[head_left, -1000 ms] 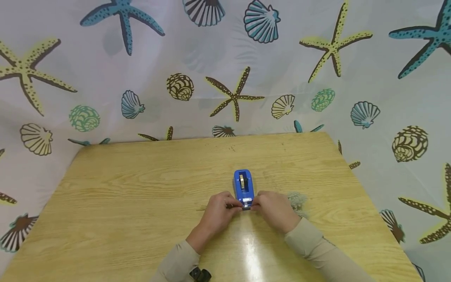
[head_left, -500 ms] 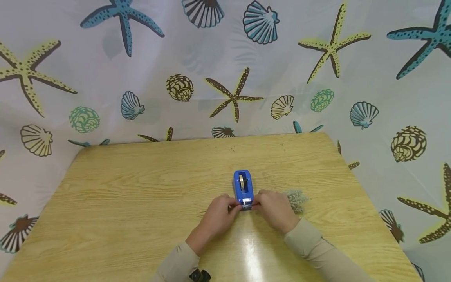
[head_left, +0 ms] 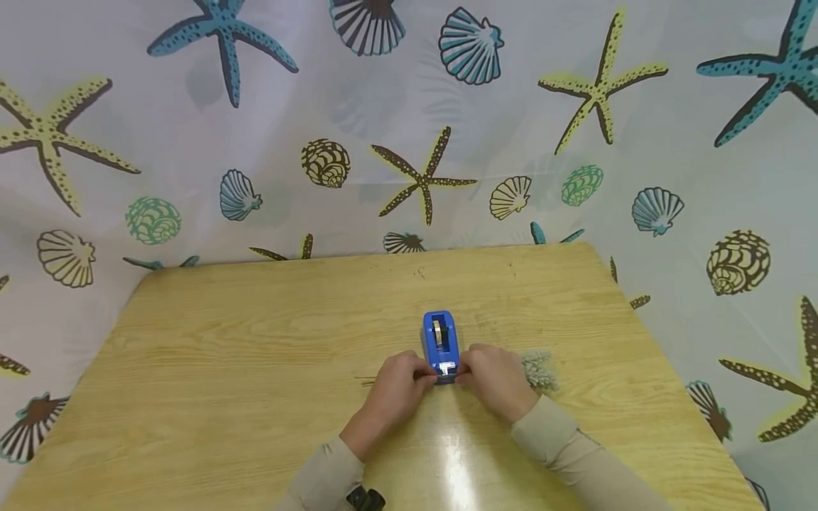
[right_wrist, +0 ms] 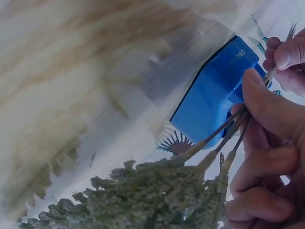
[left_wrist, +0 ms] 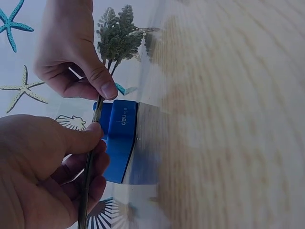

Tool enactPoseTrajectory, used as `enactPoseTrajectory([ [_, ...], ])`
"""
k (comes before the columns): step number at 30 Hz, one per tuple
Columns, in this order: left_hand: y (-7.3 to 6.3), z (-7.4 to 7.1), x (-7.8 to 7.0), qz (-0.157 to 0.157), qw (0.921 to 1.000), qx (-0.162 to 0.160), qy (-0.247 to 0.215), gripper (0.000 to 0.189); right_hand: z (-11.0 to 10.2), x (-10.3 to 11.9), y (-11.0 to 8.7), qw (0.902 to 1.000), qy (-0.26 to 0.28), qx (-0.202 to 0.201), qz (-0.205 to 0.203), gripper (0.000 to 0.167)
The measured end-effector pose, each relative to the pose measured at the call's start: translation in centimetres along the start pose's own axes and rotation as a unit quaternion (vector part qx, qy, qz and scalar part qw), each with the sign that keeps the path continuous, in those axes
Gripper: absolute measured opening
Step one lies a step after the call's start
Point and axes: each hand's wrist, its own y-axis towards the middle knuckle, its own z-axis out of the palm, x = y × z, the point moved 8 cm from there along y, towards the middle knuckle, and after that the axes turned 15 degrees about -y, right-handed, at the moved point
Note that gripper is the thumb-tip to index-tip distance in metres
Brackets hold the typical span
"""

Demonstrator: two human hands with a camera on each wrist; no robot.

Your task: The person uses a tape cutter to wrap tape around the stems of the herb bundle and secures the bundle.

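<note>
Both hands hold a bundle of grey-green leafy sprigs [head_left: 540, 370] by its thin dark stems [left_wrist: 86, 191], just in front of a blue tape dispenser [head_left: 442, 356]. The left hand [head_left: 394, 387] pinches the stems between thumb and fingers, and their bare ends stick out to its left. Closer to the leafy heads, the right hand [head_left: 495, 377] pinches the same bundle, its thumb pressed on the stems in the right wrist view. A paler section of stem shows between the hands in the left wrist view. The palms hide part of the stems.
The dispenser holds a tape roll [head_left: 438, 331] and stands upright on a wooden table [head_left: 255, 341]. Behind and beside the table hangs a curtain [head_left: 275, 142] printed with starfish and shells. A black wrist strap device [head_left: 366, 498] sits at the left sleeve.
The sprigs and the stem ends have shifted and turned slightly in the hands. Both hands stay pinching the stems at the dispenser's front, and the dispenser stays put.
</note>
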Motion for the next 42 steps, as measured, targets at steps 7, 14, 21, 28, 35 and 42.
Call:
enactPoseTrajectory([
  [7,-0.10,0.02,0.02,-0.004,1.0000,-0.005,0.007,0.005,-0.02,-0.21,-0.07,0.9999,0.010,-0.002,0.004,0.013],
  [14,0.01,-0.06,-0.12,0.002,1.0000,-0.007,0.003,0.005,0.10,-0.40,0.24,0.9993,0.023,0.022,0.017,0.015],
  [21,-0.09,-0.20,0.19,0.006,0.9997,-0.017,-0.015,0.004,0.22,-0.54,0.59,0.9987,0.026,0.034,0.030,0.017],
  [28,-0.14,-0.44,0.29,0.014,0.9990,-0.028,-0.032,0.004,0.32,-0.51,0.70,0.9982,0.024,0.035,0.042,0.019],
  [35,0.07,-0.54,-0.02,0.034,0.9981,-0.044,-0.028,0.007,-0.08,-0.40,0.72,0.9994,0.009,-0.003,0.034,0.026],
  [42,0.11,-0.31,-0.53,0.072,0.9956,-0.058,0.014,0.010,0.23,0.04,0.58,1.0000,-0.001,-0.003,0.007,0.031],
])
